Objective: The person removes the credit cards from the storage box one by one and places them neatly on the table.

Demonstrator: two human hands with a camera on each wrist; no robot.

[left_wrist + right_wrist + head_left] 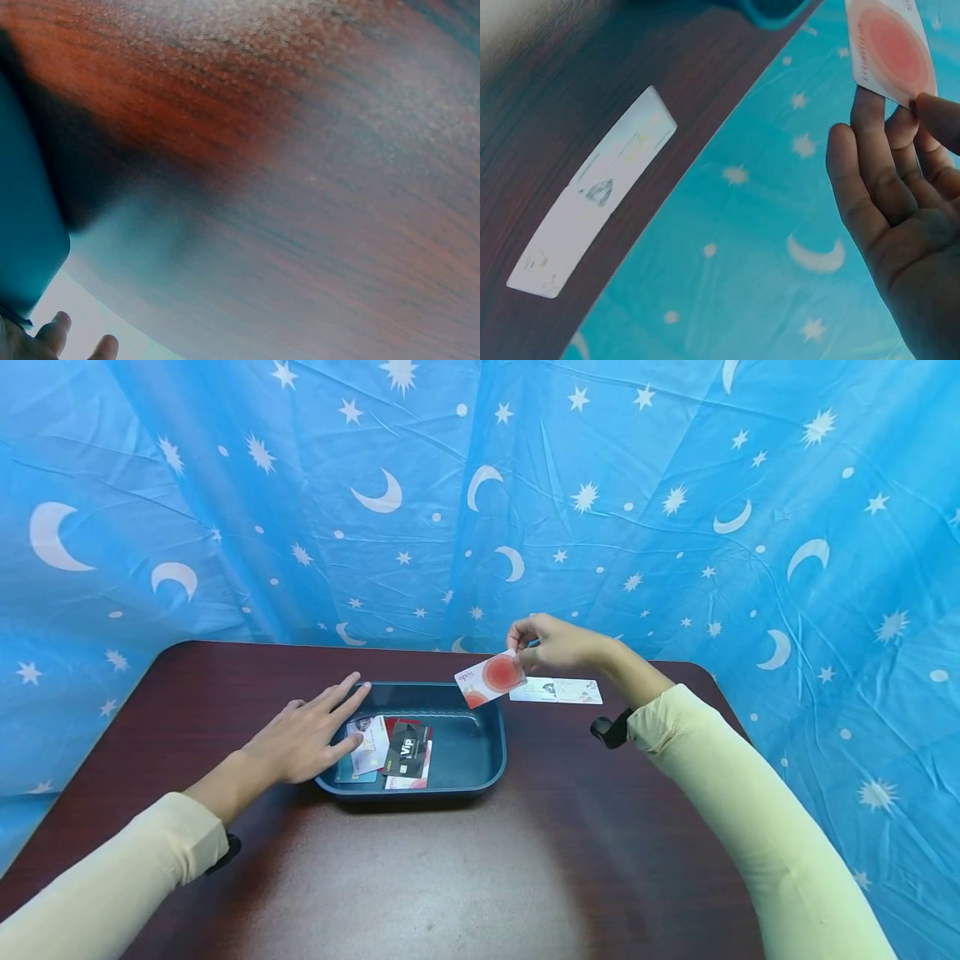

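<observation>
My right hand (558, 642) pinches a red-and-white card (486, 680) by one corner, holding it up at the tray's far right corner, while my left hand (303, 739), well apart from it, lies with fingers extended over the left rim of the dark tray (461, 752). Inside, a black VIP card (407, 750) overlaps other cards; white cards (558, 690) lie on the table (360, 877) to the right.

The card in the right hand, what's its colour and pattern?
The card is white with a big red circle; the head view shows it best.
</observation>
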